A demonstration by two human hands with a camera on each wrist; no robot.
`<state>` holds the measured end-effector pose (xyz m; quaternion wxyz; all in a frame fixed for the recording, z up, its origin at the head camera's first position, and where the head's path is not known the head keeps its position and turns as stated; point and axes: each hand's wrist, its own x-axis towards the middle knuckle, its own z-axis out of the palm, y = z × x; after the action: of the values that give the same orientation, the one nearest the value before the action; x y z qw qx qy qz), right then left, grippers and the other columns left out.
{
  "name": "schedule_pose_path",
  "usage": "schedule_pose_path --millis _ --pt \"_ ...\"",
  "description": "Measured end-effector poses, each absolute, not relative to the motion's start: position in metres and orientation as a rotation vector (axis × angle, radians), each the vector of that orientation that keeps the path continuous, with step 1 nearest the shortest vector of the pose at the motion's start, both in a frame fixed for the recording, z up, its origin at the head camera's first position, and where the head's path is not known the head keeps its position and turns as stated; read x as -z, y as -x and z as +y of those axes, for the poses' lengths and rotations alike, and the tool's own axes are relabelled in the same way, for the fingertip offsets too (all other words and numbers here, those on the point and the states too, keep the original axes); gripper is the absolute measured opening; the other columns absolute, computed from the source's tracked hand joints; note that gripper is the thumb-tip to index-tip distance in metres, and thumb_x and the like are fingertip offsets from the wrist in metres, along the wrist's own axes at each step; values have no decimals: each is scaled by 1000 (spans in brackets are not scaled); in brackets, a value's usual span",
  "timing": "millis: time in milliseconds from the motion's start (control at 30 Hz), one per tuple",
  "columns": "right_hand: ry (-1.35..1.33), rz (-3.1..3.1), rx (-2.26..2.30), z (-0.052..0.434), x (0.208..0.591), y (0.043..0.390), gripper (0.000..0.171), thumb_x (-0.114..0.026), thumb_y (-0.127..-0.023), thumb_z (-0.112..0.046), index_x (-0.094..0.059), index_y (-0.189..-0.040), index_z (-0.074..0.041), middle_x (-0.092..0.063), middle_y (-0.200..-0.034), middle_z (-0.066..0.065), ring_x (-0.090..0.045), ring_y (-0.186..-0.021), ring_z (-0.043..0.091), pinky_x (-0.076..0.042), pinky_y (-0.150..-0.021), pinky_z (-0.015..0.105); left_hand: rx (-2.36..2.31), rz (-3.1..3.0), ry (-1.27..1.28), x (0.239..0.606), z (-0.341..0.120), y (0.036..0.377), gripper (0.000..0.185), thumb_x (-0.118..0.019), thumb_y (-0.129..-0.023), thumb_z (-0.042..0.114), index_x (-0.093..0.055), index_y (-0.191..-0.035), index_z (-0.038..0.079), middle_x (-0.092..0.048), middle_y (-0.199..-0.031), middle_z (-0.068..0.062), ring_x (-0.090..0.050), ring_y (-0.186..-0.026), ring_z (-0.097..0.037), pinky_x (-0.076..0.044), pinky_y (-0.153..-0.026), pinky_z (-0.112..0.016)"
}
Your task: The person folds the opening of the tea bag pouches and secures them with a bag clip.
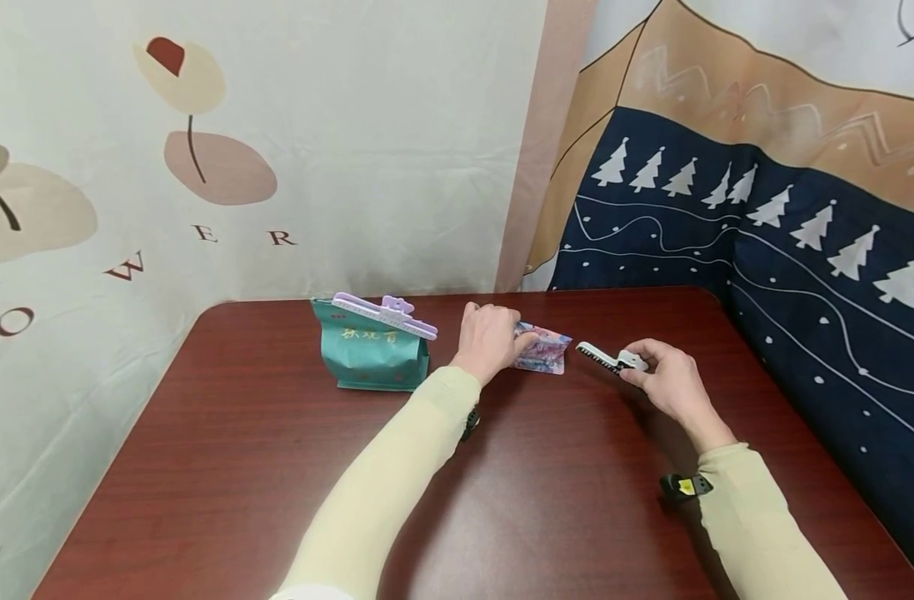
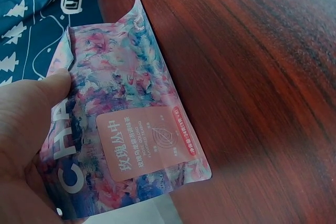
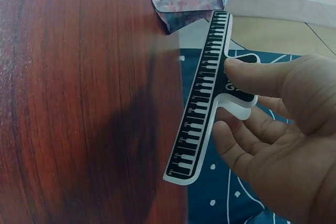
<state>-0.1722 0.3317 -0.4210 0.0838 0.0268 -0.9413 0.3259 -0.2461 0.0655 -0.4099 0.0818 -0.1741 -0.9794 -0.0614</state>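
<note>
While L hand (image 1: 489, 340) grips pouch (image 2: 126, 114) | R hand (image 1: 670, 382) pinches piano-key clip (image 3: 202, 98) | keys visible wrist-only

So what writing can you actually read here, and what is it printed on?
"玫瑰丛中": pink label of the pastel pouch that the left hand holds.
"CHA": large white letters down that pouch's edge, partly hidden.
Small lines under the label's title: too small to read.
"O W E R": wall cloth.
Gold characters on the green bag: blurred.
White lettering on the piano-key clip in the right hand: hidden by the thumb.
</note>
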Motion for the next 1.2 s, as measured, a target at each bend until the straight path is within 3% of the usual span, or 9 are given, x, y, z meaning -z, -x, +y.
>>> schedule_pose_path --millis 500,933,1200 --pt "-103 -2752 -979 326 420 177 28 -80 -87 -2 -70 -113 1 -73 -105 23 -68 -87 32 -47 -67 20 190 -2924 516 410 65 247 51 -64 -93 64 -80 -115 20 -76 -88 3 -64 -86 -15 -41 -88 -38" --pt "-142 -2750 -1000 320 416 187 30 -80 -87 -1 -70 -115 0 -73 -108 24 -69 -87 33 -48 -67 22 181 -2901 533 411 65 246 48 -66 -93 63 -81 -107 20 -74 -83 3 -66 -84 -16 -41 -86 -38" --pt "-123 -2754 -975 319 416 191 30 -81 -86 -1 -72 -115 -1 -73 -106 25 -70 -89 36 -50 -70 30 189 -2907 531 411 65 247 50 -65 -94 63 -80 -111 20 -75 -87 2 -66 -85 -16 -41 -87 -38"
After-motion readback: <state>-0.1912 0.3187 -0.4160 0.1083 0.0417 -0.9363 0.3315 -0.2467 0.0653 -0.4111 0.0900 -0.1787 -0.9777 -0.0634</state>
